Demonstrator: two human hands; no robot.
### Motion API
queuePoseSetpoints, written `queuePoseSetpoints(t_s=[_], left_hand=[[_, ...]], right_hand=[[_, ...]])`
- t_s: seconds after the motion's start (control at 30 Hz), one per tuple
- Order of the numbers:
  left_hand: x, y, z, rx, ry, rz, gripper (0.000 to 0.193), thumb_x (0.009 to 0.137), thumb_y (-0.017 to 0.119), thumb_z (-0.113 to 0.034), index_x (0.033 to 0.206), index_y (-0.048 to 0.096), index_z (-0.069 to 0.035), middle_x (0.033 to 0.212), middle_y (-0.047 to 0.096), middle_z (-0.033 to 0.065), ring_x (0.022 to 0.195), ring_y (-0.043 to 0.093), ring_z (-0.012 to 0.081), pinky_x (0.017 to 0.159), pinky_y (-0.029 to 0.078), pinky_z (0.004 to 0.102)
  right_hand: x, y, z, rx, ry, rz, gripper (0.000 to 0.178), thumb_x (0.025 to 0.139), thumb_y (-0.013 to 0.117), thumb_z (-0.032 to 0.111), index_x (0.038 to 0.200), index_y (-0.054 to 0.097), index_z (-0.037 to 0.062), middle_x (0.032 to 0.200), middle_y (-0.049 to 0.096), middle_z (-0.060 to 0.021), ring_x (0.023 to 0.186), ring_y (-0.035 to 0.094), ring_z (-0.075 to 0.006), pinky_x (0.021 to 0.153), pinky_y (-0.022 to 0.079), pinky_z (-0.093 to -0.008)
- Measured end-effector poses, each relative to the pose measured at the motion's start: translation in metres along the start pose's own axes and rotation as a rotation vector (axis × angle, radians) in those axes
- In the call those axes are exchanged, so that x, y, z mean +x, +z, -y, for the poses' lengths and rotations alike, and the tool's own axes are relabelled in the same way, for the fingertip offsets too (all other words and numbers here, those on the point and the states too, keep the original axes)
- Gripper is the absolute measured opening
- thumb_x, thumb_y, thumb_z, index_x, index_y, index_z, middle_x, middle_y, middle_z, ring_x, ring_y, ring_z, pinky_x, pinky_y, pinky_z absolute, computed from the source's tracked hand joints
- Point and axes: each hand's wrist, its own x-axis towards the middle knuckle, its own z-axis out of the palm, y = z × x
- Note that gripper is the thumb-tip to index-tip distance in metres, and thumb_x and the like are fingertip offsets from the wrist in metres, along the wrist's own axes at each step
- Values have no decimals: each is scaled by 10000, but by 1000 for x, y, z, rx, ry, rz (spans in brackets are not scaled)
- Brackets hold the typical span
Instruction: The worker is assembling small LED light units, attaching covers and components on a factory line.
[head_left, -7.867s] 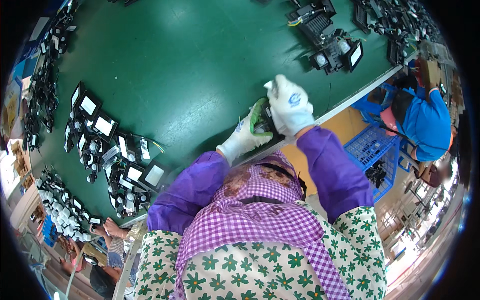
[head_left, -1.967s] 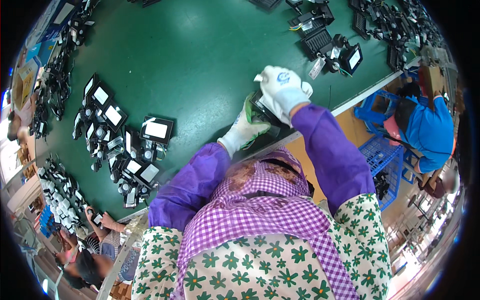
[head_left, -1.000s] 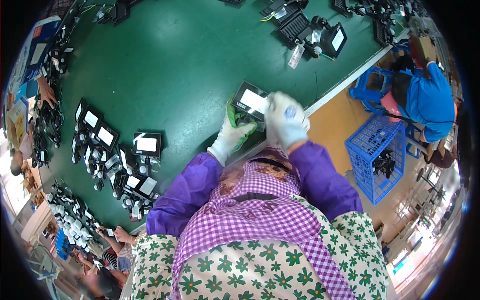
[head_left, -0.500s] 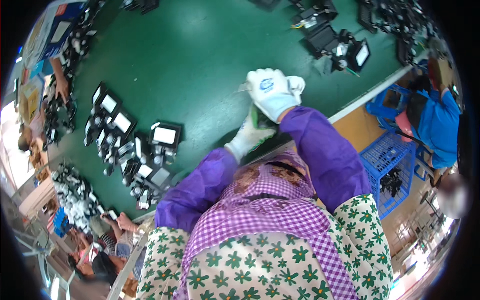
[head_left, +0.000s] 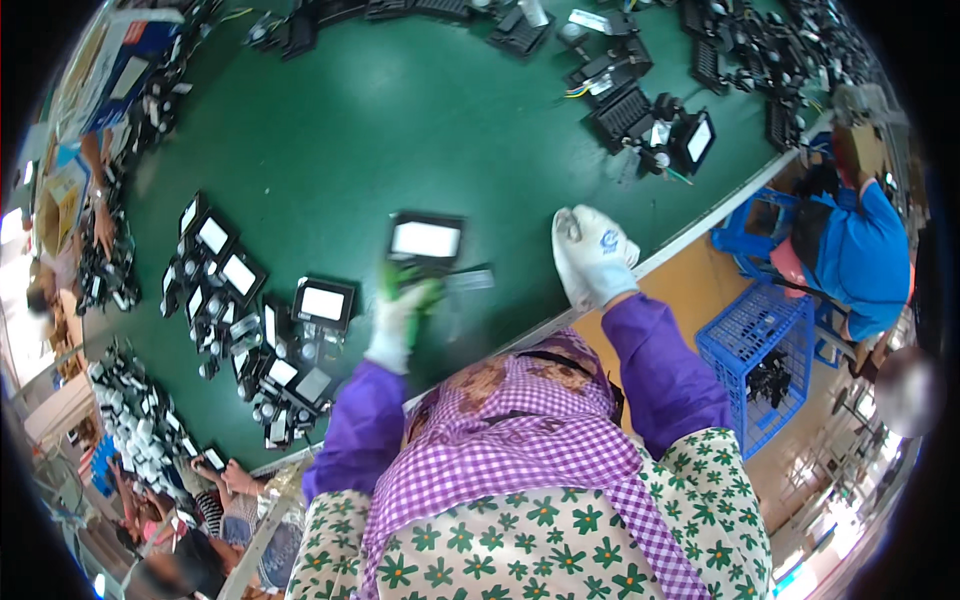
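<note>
My left hand [head_left: 400,318], in a white glove with a green palm, is closed on the lower edge of a small black floodlight [head_left: 427,240] with a white front panel. Both are slightly smeared by motion above the green table. A clear strip [head_left: 470,280] shows beside the floodlight's lower right. Apart from it, my right hand [head_left: 592,255], gloved in white, is near the table's front edge. Its fingers are curled in, and whatever they may hold is hidden.
Several black floodlights [head_left: 238,275] lie clustered at the left. More black lamps [head_left: 625,110] lie at the far right. A blue crate [head_left: 765,350] holding dark parts stands beyond the table edge [head_left: 700,225]. Nearby sits a person in blue [head_left: 865,265]; others work at the left.
My hands were together near the table's middle and have parted. The left has moved left, with the floodlight now showing in it. The right has come down and slightly right.
</note>
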Motion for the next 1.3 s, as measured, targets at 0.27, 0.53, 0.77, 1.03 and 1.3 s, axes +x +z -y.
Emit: queuePoseSetpoints(t_s=[0.27,0.53,0.77,1.03,1.3], left_hand=[[8,-111,-32,73,217,-709,507,933,706,-197,1370,467,-102,1169,649,109,977,671,229,771,548,379],[34,43,-130,1384,796,-843,738,780,799,-211,1434,472,-109,1435,444,245,1304,469,382,1056,429,435],[100,330,-107,1343,1016,434,490,831,693,-374,1194,622,-52,1044,673,157,977,646,346,827,508,472],[121,381,-13,2094,741,417,368,876,646,-376,1175,635,-161,1067,629,110,1026,619,289,828,476,469],[61,215,-25,1947,1195,950,386,873,571,-153,1257,598,-133,1106,599,117,1013,602,308,893,505,425]], right_hand=[[-24,-4,-17,159,145,4,265,865,596,320,851,587,56,898,651,-181,908,634,-392,787,475,-479],[-36,-1,-27,275,258,-21,330,910,558,388,788,580,82,869,651,-155,903,632,-390,852,438,-525],[-40,-3,-27,212,160,-26,326,915,561,381,821,605,72,875,654,-147,913,632,-376,846,476,-481],[-57,12,-37,200,30,-79,189,822,623,241,906,650,74,887,654,-166,887,641,-370,815,491,-488],[-75,-48,-46,471,236,-327,234,882,628,227,750,571,42,692,580,-181,678,596,-402,604,478,-454]])
